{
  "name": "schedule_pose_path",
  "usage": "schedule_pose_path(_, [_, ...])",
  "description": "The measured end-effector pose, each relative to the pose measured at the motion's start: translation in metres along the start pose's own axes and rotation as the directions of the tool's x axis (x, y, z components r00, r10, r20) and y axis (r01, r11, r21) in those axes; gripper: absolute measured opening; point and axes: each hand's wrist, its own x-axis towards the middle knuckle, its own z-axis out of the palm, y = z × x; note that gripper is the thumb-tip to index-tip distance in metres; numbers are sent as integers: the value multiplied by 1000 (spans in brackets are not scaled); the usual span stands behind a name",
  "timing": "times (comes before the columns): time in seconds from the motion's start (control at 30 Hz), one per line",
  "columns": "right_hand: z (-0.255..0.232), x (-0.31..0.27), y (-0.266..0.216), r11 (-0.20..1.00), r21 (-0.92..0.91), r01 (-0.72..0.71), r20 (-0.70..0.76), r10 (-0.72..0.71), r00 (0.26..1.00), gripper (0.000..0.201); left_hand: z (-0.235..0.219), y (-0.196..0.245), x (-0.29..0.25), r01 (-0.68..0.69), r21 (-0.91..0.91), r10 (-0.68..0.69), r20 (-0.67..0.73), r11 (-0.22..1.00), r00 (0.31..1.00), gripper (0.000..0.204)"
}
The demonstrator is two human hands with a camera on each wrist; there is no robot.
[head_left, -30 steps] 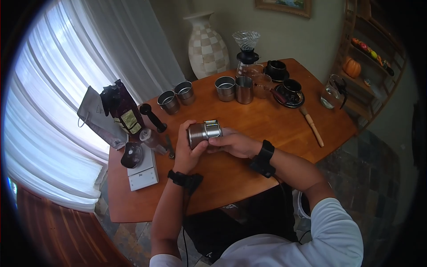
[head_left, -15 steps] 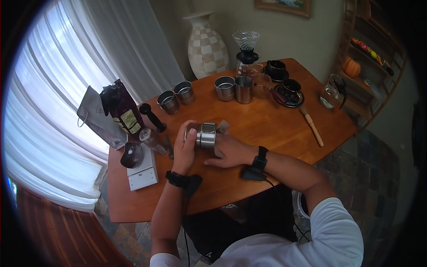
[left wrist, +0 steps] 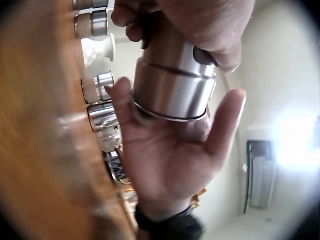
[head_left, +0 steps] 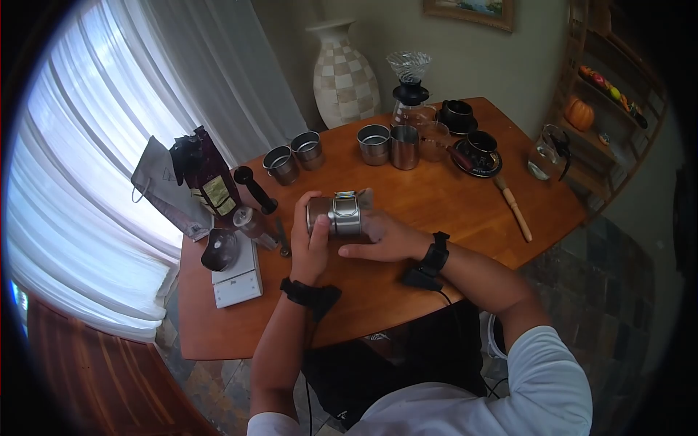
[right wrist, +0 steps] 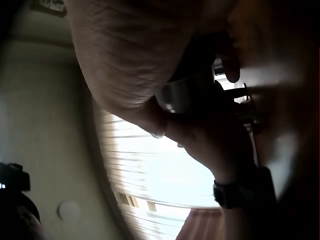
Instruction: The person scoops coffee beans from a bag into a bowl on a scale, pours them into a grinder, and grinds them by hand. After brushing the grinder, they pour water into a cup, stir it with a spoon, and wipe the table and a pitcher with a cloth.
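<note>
In the head view my left hand point(head_left: 311, 243) grips a brushed metal cup point(head_left: 345, 215) with a folded handle on its side, held sideways above the table. My right hand point(head_left: 389, 236) is at the cup's right end, thumb apart from the fingers. From the left wrist view, the cup point(left wrist: 172, 90) hangs from my left hand point(left wrist: 210, 25), its rim facing the spread palm of my right hand point(left wrist: 170, 155); whether they touch, I cannot tell. The right wrist view is dark, with my right hand point(right wrist: 130, 55) large in front of the cup.
Metal cups point(head_left: 280, 166) line the table's back, beside a glass dripper point(head_left: 411, 94) and black cups point(head_left: 480, 149). A brush point(head_left: 516, 211) lies right. At left are a white scale point(head_left: 238, 285), a dark bag point(head_left: 207, 174) and a black-handled tool point(head_left: 256, 190).
My right hand has let go its thumb's hold on the cup and spread at the cup's end. My left hand still grips the cup. The head view has shifted slightly.
</note>
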Motion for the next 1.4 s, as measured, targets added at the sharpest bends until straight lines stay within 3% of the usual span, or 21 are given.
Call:
schedule_pose_path(0.03, [-2,0,-1,909,-405,99,71,-76,995,55,-2,-2,2,38,-13,-38,-15,999,999,43])
schedule_pose_path(0.2, [11,-2,14,883,-451,129,13,-138,990,57,-9,-6,6,215,-13,-216,-40,976,976,43])
schedule_pose_path(0.3, [17,-1,15,963,-259,69,-81,-93,992,54,-9,-6,4,212,-6,-212,-64,977,975,43])
schedule_pose_path(0.37, [9,0,17,992,100,-79,-97,88,991,51,-9,-4,2,161,43,-158,-54,986,986,35])
schedule_pose_path(0.47, [-7,1,22,757,596,-269,-6,338,941,46,-2,-8,0,54,106,-44,-98,993,994,36])
schedule_pose_path(0.5, [-15,0,25,757,596,-267,-8,339,941,46,-2,-7,0,54,106,-44,-96,993,994,36])
schedule_pose_path(0.6, [-28,1,17,592,803,-70,-129,287,949,44,-6,-17,8,104,-3,-102,-214,995,971,40])
schedule_pose_path(0.67, [-23,6,2,729,674,122,-469,294,833,42,-13,-20,9,206,-123,-225,-159,971,961,42])
schedule_pose_path(0.7, [-18,5,3,729,674,123,-470,294,832,42,-14,-19,9,310,-234,-338,-85,921,937,44])
schedule_pose_path(0.8, [-12,0,8,952,296,74,-341,33,940,46,-11,-12,7,488,-445,-530,35,751,847,49])
schedule_pose_path(0.83, [-13,1,10,975,-164,151,-194,-181,964,48,-11,-12,7,490,-445,-531,36,750,846,49])
schedule_pose_path(0.87, [-14,1,10,776,-570,270,38,-303,952,50,-12,-11,8,465,-384,-500,10,798,866,46])
schedule_pose_path(0.93, [-3,0,10,819,-544,181,44,-188,981,50,-13,-11,6,441,-320,-469,-12,839,883,44])
schedule_pose_path(1.0, [0,0,8,848,-522,87,56,-68,996,50,-11,-11,5,276,-18,-276,-90,961,957,39])
schedule_pose_path(1.07, [0,1,4,964,-38,-262,185,264,946,45,-11,-14,4,200,50,-194,-101,979,976,38])
schedule_pose_path(1.1, [-1,1,5,965,-40,-260,189,263,946,45,-10,-14,3,122,120,-110,-105,985,988,38])
schedule_pose_path(1.13, [-4,-1,8,935,231,-270,190,228,955,43,-9,-13,2,121,121,-108,-107,985,988,38])
schedule_pose_path(1.17, [-7,-2,12,835,485,-260,180,195,964,42,-5,-6,0,73,127,-60,-105,989,993,41])
schedule_pose_path(1.2, [-10,-2,17,835,485,-258,179,193,965,42,-4,-2,0,25,133,-11,-102,991,995,43])
schedule_pose_path(1.27, [-17,-1,25,490,849,-196,89,233,968,34,-4,-8,1,2,106,9,-100,994,995,44])
schedule_pose_path(1.4, [-33,-2,20,476,877,-66,-78,277,958,28,-6,-8,1,75,71,-65,-134,995,989,43])
